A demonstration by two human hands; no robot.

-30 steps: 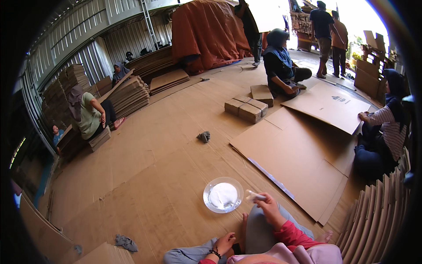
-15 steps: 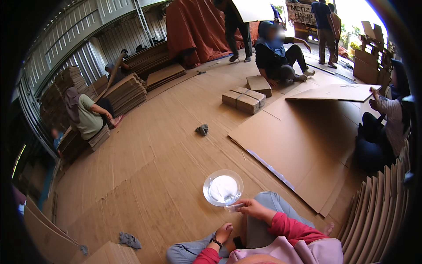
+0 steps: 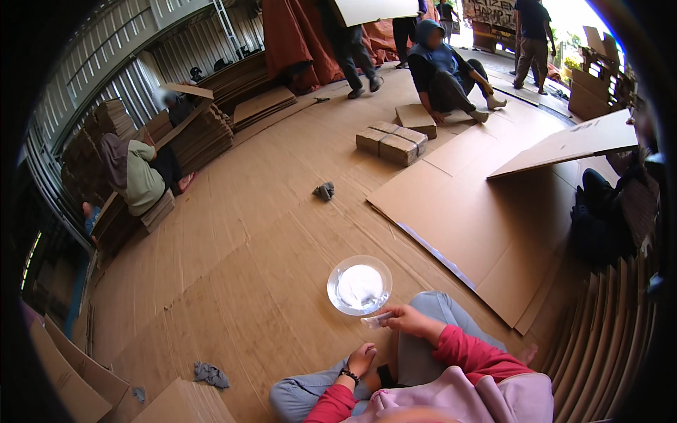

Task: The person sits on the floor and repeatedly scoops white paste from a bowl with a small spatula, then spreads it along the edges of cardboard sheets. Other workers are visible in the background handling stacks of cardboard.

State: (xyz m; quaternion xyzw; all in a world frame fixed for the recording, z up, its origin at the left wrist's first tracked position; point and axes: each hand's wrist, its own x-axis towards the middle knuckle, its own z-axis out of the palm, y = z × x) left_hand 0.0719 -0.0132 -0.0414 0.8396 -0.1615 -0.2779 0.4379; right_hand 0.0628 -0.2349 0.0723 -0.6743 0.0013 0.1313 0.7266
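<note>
A clear round bowl with a bright white substance in it stands on the brown cardboard floor before my crossed legs. My right hand is closed round a small, flat, whitish translucent piece; its exact kind is too small to tell. The piece points left, just off the bowl's near rim. My left hand, a dark bracelet at its wrist, rests loosely closed by my left leg, with nothing visible in it.
Large cardboard sheets lie to the right; a person there holds up another sheet. Upright cardboard stands at my right. Grey rags and a strapped bundle lie on the floor. Several people sit or walk farther off.
My right hand has drawn the whitish piece back from the bowl's rim. The co-worker's raised sheet at right is tilted more steeply. A seated person at the back has shifted legs.
</note>
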